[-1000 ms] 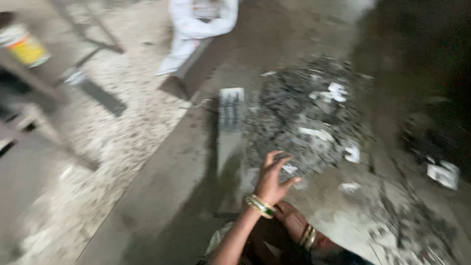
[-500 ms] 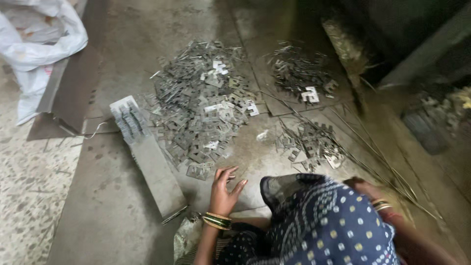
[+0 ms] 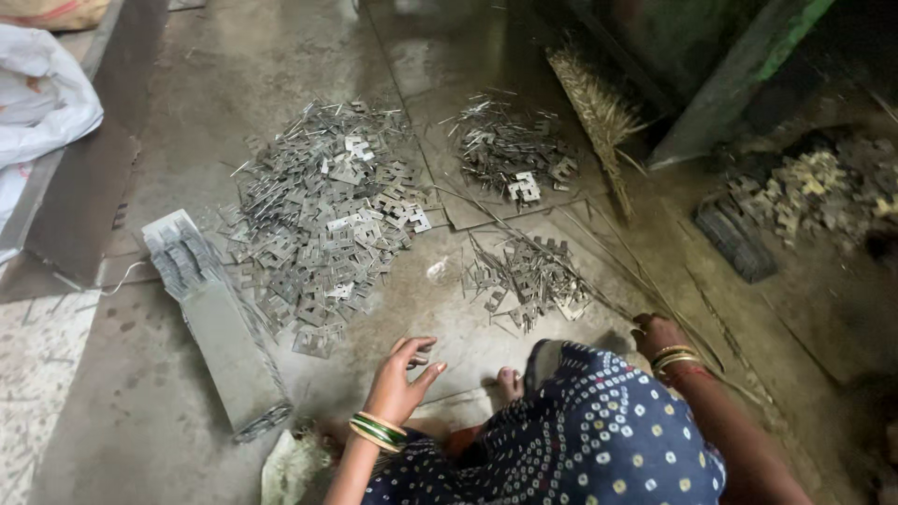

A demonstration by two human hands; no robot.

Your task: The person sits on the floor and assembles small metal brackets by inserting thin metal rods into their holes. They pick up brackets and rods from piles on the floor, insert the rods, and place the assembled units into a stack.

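Observation:
My left hand (image 3: 402, 379), with green and gold bangles at the wrist, hovers just above the floor with its fingers spread and nothing clearly in it. It is a short way in front of a large heap of flat grey metal stampings (image 3: 318, 215). My right hand (image 3: 655, 332), also in bangles, rests curled on the floor beside thin broom straws, close to a small heap of stampings (image 3: 528, 271). Its fingers are partly hidden. A third heap (image 3: 510, 154) lies farther off. My knee under dark blue dotted cloth (image 3: 580, 430) fills the foreground.
A long grey metal channel (image 3: 210, 318) holding stacked stampings lies on the floor to the left of my left hand. A straw broom (image 3: 599, 112) lies at the back right beside a green post (image 3: 739, 84). A white sack (image 3: 37, 103) sits far left; dark scrap (image 3: 804, 196) lies right.
The view has swung from the left side of the floor to the heaps. My left hand has come off the big heap and back toward me. My right hand has lowered to the floor.

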